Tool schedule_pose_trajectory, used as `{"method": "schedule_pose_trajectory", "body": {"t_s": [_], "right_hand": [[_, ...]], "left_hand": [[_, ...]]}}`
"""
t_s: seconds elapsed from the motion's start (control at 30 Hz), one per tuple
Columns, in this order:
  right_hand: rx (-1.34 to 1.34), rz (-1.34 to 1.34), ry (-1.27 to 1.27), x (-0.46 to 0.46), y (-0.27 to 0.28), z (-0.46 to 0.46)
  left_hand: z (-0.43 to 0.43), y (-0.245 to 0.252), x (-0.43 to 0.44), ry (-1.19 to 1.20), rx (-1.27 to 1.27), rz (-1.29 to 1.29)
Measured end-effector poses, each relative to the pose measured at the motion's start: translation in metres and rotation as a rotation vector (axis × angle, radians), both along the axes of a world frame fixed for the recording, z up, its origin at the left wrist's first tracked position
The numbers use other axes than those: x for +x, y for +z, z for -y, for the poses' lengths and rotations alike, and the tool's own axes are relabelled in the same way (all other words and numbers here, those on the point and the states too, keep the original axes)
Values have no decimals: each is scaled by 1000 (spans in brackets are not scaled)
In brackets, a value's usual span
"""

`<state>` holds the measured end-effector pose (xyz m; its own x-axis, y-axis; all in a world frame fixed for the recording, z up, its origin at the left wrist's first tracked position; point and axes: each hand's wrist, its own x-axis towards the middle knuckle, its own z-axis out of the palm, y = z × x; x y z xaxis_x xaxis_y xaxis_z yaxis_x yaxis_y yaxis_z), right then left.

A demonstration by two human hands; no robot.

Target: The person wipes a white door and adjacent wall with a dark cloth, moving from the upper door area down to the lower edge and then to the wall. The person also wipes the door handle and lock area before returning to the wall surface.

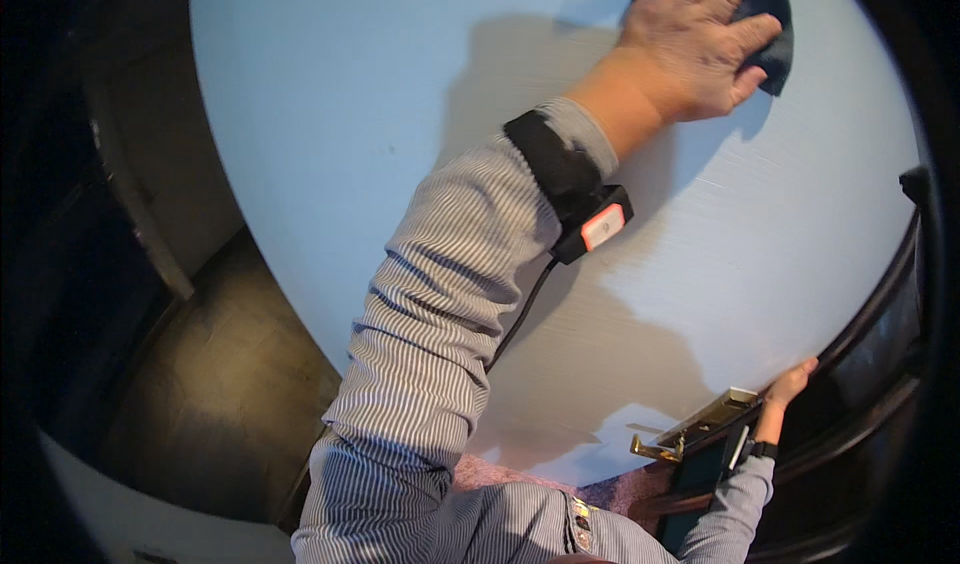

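My left hand (694, 46) lies spread on a dark cloth (776, 50), pressing it to the face of a pale door (337, 136). Its fingertips run out at the top of the view, and the palm is hidden. Low on the right, my right hand (787, 388) grips the door's edge, with its fingers partly out of sight. Just beside that hand is a brass lever handle (658, 448) on a long brass plate (716, 414).
A strapped device (592, 223) with a black cable (525, 313) hangs from my left wrist. Dark wooden framing (847, 444) stands beyond the door's right edge. Brownish flooring (217, 384) shows at the left, and reddish carpet (495, 474) lies below the door.
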<state>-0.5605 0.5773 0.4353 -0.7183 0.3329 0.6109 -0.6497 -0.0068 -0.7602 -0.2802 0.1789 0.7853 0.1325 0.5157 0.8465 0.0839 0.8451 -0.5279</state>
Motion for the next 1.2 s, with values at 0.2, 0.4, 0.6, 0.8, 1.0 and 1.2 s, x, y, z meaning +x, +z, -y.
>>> {"method": "schedule_pose_trajectory", "body": {"t_s": [0.2, 0.4, 0.6, 0.8, 1.0, 1.2], "right_hand": [[-68, 51, 161, -11, -5, -15], [-173, 138, 115, 7, 9, -8], [-160, 119, 9, 33, 29, 9], [-174, 268, -37, 32, 36, 5], [-354, 302, 111, 4, 26, -13], [-259, 291, -198, -12, 18, -19]], "left_hand": [[77, -23, 49, 270, 68, -124], [235, -65, 122, 453, 440, -309], [362, -160, 197, 396, 924, -240], [362, -343, 198, 410, 976, -126], [269, -436, 168, 329, 884, 114], [238, -305, 127, 373, 340, 197]]}}
